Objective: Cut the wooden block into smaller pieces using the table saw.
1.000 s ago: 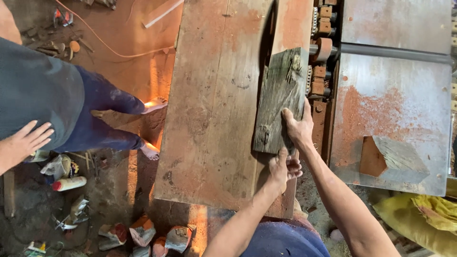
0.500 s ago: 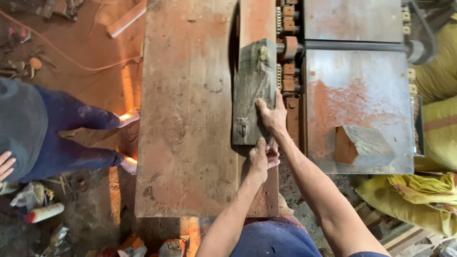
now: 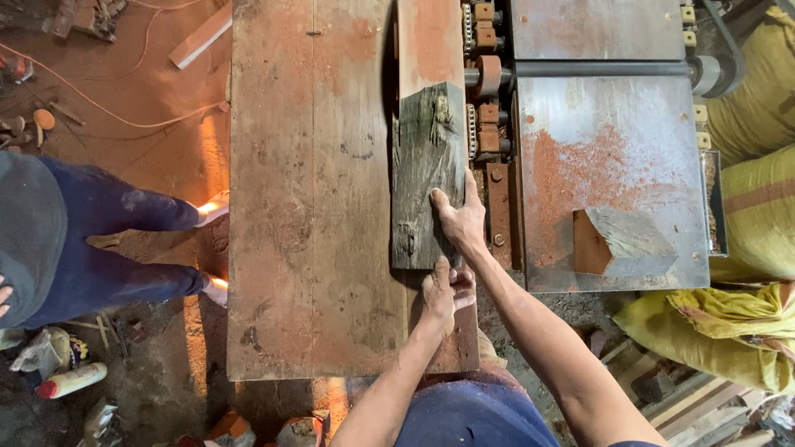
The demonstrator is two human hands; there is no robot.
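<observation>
A weathered grey wooden block (image 3: 426, 170) lies lengthwise on the saw table (image 3: 306, 190), beside the slot with the blade. My right hand (image 3: 458, 217) rests flat on the block's near right part, fingers spread on its top. My left hand (image 3: 439, 294) presses against the block's near end, fingers curled on its edge. The block's far end reaches the reddish fence strip (image 3: 428, 45).
Another person in dark blue trousers (image 3: 99, 240) stands at the left of the table. A metal machine bed (image 3: 609, 165) dusted with red sawdust lies to the right, with a wedge-shaped wood offcut (image 3: 625, 242) on it. Yellow sacks (image 3: 745, 331) lie at the right; litter covers the floor at the left.
The view has shifted and the block has slid a little farther along the table away from me, both hands staying on it. The other person's hand has dropped out of sight.
</observation>
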